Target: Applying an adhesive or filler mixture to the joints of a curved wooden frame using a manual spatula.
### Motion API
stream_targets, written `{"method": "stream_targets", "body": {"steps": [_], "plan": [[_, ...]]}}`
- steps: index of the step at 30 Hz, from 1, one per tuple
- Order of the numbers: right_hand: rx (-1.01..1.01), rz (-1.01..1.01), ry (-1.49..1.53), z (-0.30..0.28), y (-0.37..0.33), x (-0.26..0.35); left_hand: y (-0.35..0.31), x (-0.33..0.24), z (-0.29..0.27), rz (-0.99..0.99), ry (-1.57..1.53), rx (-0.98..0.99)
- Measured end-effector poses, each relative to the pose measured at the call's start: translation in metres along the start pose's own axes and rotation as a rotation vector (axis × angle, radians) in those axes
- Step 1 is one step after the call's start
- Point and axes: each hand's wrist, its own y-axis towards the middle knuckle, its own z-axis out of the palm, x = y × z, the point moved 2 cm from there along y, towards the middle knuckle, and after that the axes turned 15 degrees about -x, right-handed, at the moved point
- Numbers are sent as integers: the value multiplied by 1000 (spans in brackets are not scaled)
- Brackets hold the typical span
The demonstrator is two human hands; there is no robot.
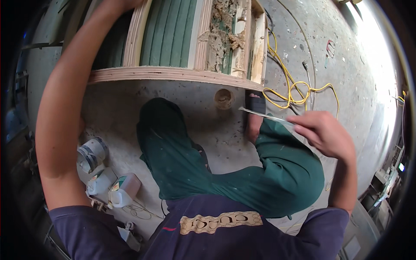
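Note:
My right hand (323, 132) pinches a thin, pale, flat stick (268, 117), held out to the left over my right leg. Its tip is roughened, and I cannot make out what clings there. Left of that tip a small round pot (224, 99) with tan stuff in it stands on the floor. In front of me lies a wooden frame (173, 74) with green slats (167, 34) between its pale bars. Rough tan material (223, 37) is caked in its right part. My left hand (123, 4) reaches the frame's left bars at the upper edge; its fingers are mostly cut off.
A yellow cable (299, 93) lies coiled on the concrete right of the frame, with a dark plug (305, 65) beyond it. Left of my knees stand a paint-marked bucket (93, 154) and plastic jugs (125, 190). My sandaled right foot (255, 117) is near the frame's corner.

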Motion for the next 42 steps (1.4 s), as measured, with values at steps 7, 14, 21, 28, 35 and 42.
{"method": "stream_targets", "body": {"steps": [7,14,21,28,35,42], "plan": [[146,96,-217,150,43,-72,3,0,19,54,-88,11],[44,-71,-470,226,65,-98,4,13,20,165,-134,-12],[33,-111,-148,254,71,-124,5,13,21,136,-156,12],[70,27,-63,255,76,-113,5,15,20,103,-136,9],[148,154,263,257,90,-127,5,13,20,95,-148,25],[220,441,587,256,77,-135,3,8,19,103,-183,39]]}}
